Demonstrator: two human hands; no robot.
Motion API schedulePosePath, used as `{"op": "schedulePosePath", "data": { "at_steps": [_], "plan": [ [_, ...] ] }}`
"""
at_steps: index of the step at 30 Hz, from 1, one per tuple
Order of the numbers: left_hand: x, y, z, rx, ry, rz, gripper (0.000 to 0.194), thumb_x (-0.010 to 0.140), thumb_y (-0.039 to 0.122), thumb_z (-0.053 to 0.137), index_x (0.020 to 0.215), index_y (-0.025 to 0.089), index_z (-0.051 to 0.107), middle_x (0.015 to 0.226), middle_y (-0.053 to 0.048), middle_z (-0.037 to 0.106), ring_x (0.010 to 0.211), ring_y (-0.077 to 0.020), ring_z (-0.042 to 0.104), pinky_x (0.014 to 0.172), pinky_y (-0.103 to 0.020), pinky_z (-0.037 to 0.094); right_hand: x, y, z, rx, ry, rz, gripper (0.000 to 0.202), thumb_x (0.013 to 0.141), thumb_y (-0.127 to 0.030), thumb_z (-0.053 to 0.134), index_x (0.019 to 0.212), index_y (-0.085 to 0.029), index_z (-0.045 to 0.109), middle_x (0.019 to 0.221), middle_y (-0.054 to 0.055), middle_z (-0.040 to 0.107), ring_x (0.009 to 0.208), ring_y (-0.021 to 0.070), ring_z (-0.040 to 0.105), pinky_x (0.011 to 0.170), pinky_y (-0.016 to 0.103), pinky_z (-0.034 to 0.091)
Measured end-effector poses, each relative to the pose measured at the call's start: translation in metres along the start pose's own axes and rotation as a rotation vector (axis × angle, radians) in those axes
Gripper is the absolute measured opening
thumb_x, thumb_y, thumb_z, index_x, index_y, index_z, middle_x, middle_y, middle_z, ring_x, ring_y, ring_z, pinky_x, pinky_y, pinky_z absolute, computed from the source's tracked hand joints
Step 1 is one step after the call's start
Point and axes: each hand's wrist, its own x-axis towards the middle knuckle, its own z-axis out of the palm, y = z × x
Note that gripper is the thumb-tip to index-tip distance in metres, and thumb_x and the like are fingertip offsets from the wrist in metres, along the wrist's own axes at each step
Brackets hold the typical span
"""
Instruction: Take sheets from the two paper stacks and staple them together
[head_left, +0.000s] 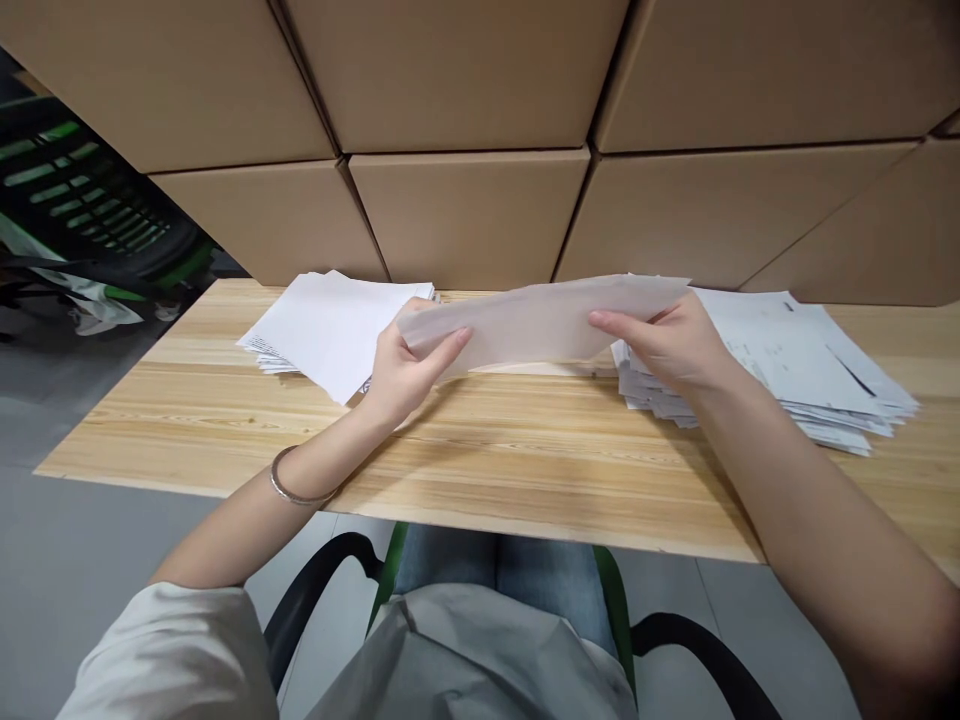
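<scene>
Gripping a thin, bowed paper sheet [540, 320]: left hand [405, 370] and right hand [667, 345], both pinched shut.

On the table [487, 450], a paper stack [330, 330] lies left, another stack [810, 370] right, boxes [465, 210] behind.

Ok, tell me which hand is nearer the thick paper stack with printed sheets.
Right. The right hand lies against the thick stack at its near-left edge, while gripping the folded sheet. The left hand grips the sheet's other end, beside the thinner pile.
</scene>
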Motion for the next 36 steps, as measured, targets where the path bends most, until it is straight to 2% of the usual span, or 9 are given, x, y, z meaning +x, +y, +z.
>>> {"op": "schedulePosePath", "data": {
  "at_steps": [2, 5, 8, 15, 22, 26, 29, 33, 36],
  "plan": [
    [0.002, 0.000, 0.000, -0.048, -0.041, -0.041, 0.038, 0.078, 0.052, 0.084, 0.098, 0.022, 0.071, 0.100, -0.004, 0.076, 0.097, -0.0220, 0.071, 0.088, -0.036, 0.058, 0.000, -0.001, 0.001, -0.026, -0.016, 0.025, 0.033, 0.076, -0.041, 0.089, 0.106, -0.029, 0.081, 0.120, 0.003, 0.079, 0.118, 0.0293, 0.070, 0.107, 0.047, 0.055],
    [0.002, -0.001, 0.003, -0.199, -0.164, -0.258, 0.047, 0.077, 0.049, 0.086, 0.110, 0.020, 0.074, 0.121, -0.009, 0.077, 0.117, -0.0287, 0.070, 0.101, -0.042, 0.057, 0.000, 0.001, 0.002, -0.061, -0.046, 0.088, 0.043, 0.075, -0.046, 0.089, 0.114, -0.031, 0.080, 0.126, 0.002, 0.077, 0.125, 0.0308, 0.067, 0.112, 0.049, 0.052],
    [-0.001, -0.002, 0.008, -0.279, -0.187, -0.396, 0.050, 0.077, 0.047, 0.087, 0.115, 0.018, 0.074, 0.132, -0.012, 0.075, 0.128, -0.0314, 0.067, 0.110, -0.044, 0.054, -0.001, 0.002, 0.006, -0.053, -0.042, 0.094, 0.040, 0.078, -0.053, 0.086, 0.110, -0.031, 0.080, 0.124, 0.003, 0.077, 0.123, 0.0307, 0.068, 0.112, 0.049, 0.053],
    [-0.004, 0.001, 0.010, -0.268, -0.174, -0.337, 0.053, 0.081, 0.045, 0.084, 0.125, 0.019, 0.073, 0.135, -0.011, 0.074, 0.132, -0.0306, 0.065, 0.115, -0.045, 0.051, -0.005, -0.001, 0.011, -0.147, 0.001, 0.100, 0.040, 0.086, -0.059, 0.077, 0.115, -0.032, 0.077, 0.125, 0.002, 0.076, 0.130, 0.0318, 0.064, 0.109, 0.051, 0.054],
    [-0.006, -0.001, 0.014, -0.231, -0.162, -0.309, 0.058, 0.080, 0.048, 0.084, 0.129, 0.019, 0.070, 0.137, -0.013, 0.072, 0.132, -0.0325, 0.065, 0.114, -0.049, 0.053, -0.005, -0.002, 0.015, -0.206, 0.037, 0.086, 0.042, 0.084, -0.061, 0.077, 0.116, -0.033, 0.076, 0.129, 0.003, 0.074, 0.132, 0.0338, 0.062, 0.108, 0.051, 0.055],
    [-0.005, -0.003, 0.012, -0.303, -0.148, -0.483, 0.054, 0.077, 0.047, 0.087, 0.119, 0.016, 0.073, 0.130, -0.015, 0.075, 0.122, -0.0341, 0.071, 0.105, -0.049, 0.059, -0.006, 0.000, 0.013, -0.166, 0.101, 0.158, 0.041, 0.078, -0.060, 0.083, 0.104, -0.029, 0.077, 0.118, 0.006, 0.078, 0.115, 0.0352, 0.070, 0.092, 0.050, 0.061],
    [-0.001, 0.001, 0.008, -0.353, -0.212, -0.591, 0.054, 0.073, 0.042, 0.090, 0.119, 0.017, 0.074, 0.126, -0.015, 0.077, 0.115, -0.0330, 0.074, 0.101, -0.048, 0.062, -0.006, -0.006, 0.008, -0.088, 0.120, 0.155, 0.040, 0.073, -0.060, 0.086, 0.093, -0.026, 0.078, 0.100, 0.007, 0.079, 0.094, 0.0313, 0.074, 0.076, 0.045, 0.061],
    [0.003, 0.004, 0.003, -0.328, -0.314, -0.715, 0.055, 0.069, 0.036, 0.094, 0.118, 0.019, 0.075, 0.120, -0.015, 0.079, 0.108, -0.0334, 0.077, 0.096, -0.051, 0.064, -0.003, -0.020, 0.002, -0.087, 0.038, 0.245, 0.037, 0.078, -0.055, 0.081, 0.101, -0.026, 0.082, 0.088, 0.006, 0.078, 0.074, 0.0225, 0.071, 0.059, 0.035, 0.055],
    [0.003, 0.001, 0.000, -0.268, -0.365, -0.753, 0.051, 0.068, 0.037, 0.094, 0.113, 0.020, 0.077, 0.112, -0.015, 0.080, 0.101, -0.0345, 0.078, 0.090, -0.053, 0.065, -0.001, -0.027, 0.000, -0.187, -0.064, 0.368, 0.037, 0.076, -0.054, 0.082, 0.099, -0.025, 0.085, 0.088, 0.006, 0.079, 0.072, 0.0208, 0.071, 0.058, 0.032, 0.054]
  ]
}}
